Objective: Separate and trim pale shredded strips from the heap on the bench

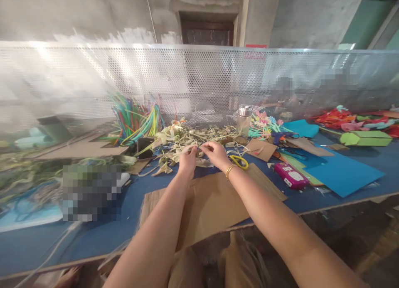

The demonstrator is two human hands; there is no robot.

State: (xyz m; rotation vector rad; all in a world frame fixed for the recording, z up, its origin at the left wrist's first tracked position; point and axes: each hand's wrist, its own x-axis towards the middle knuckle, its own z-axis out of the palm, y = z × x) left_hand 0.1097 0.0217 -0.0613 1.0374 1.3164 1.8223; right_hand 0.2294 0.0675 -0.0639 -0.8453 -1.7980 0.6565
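My left hand is closed in a pinch on a pale green leaf-like strip at the near edge of the pile. Close beside it, my right hand, with a gold bracelet on the wrist, also pinches with thumb and forefinger; whatever lies between those fingertips is too small to make out. Just beyond both hands spreads a heap of pale green and cream artificial flower pieces. Yellow scissor handles lie right of my right wrist. Beneath my forearms is a flat brown cardboard sheet.
A steel-capped bottle stands behind the heap, before a perforated metal screen. Bundled coloured stems are at back left. Rightward lie a magenta case, blue sheets and a green paper box. A white cable crosses the left edge.
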